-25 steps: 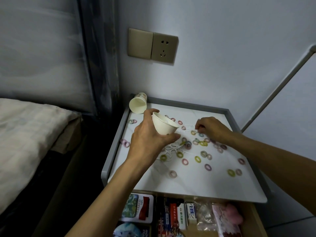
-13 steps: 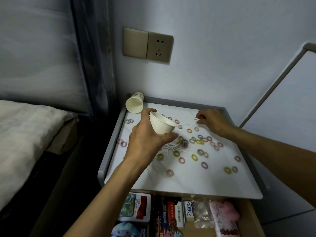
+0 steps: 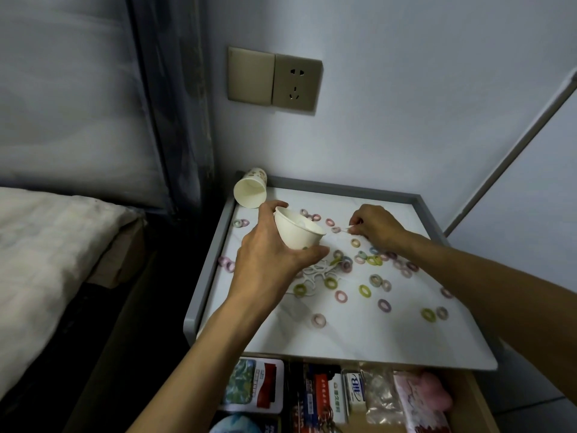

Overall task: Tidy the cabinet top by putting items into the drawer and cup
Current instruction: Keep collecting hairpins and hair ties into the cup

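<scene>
While the left hand (image 3: 265, 260) grips a small white paper cup (image 3: 298, 229), thumb on the far side and fingers curled under its base, I see the cup tilted with its mouth turned toward the right hand (image 3: 374, 226) and held just above the cabinet top (image 3: 359, 342). My right hand is closed in a pinch, thumb and fingertips meeting on a thin white strand (image 3: 342, 230) right beside the cup's rim; I cannot tell what the strand is. Small coloured rings (image 3: 363, 290) lie scattered over the white top, most of them between and below the two hands, with a tangle of white loops (image 3: 315, 271) just under the left hand. A second paper cup (image 3: 249, 190) lies on its side at the back left corner, mouth toward me. Below the top's front edge the drawer (image 3: 474, 392) stands open, holding boxes, packets and a pink thing
</scene>
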